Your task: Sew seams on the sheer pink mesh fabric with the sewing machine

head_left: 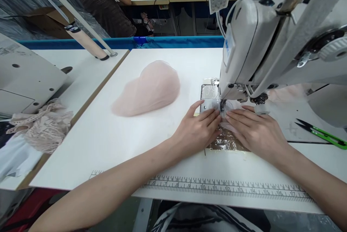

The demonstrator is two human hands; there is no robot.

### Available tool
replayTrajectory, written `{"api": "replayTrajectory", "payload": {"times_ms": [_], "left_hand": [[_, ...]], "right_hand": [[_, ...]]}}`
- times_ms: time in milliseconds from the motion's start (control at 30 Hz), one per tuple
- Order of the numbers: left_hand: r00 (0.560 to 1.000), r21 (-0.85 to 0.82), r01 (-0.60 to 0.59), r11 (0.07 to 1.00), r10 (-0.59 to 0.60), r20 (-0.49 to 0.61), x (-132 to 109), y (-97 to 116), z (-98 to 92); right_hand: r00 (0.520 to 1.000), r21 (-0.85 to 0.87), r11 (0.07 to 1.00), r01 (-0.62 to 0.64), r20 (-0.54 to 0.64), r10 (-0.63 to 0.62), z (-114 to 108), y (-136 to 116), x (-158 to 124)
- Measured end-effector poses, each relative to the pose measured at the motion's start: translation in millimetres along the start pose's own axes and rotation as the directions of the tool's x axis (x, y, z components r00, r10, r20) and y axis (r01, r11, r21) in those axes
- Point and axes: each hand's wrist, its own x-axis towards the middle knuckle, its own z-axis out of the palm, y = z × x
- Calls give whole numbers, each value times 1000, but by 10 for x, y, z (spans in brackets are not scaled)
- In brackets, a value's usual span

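Note:
My left hand [196, 129] lies flat on the sewing table, fingers stretched toward the needle of the white sewing machine [260, 40]. My right hand [256, 129] lies flat opposite it, fingers pointing left. Both hands press a small sheer piece of fabric [225, 125] against the metal needle plate [207, 98] just under the presser foot. The piece is thin and nearly see-through, so its edges are hard to make out. A heap of pale pink sheer fabric [150, 89] rests on the table to the left of the hands.
Green-handled thread snips [322, 133] lie at the right. A printed ruler [225, 187] runs along the table's front edge. Lace trim [40, 125] is piled on the neighbouring table at left, beside another machine [24, 80]. A person [103, 0] stands at the back.

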Motion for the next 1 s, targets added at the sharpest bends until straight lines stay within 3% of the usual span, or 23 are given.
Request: {"api": "replayTrajectory", "payload": {"times_ms": [1000], "left_hand": [[1000, 41, 22, 999, -22, -8, 58, -50, 48]], "right_hand": [[1000, -119, 993, 8, 16, -6, 60, 62, 29]]}}
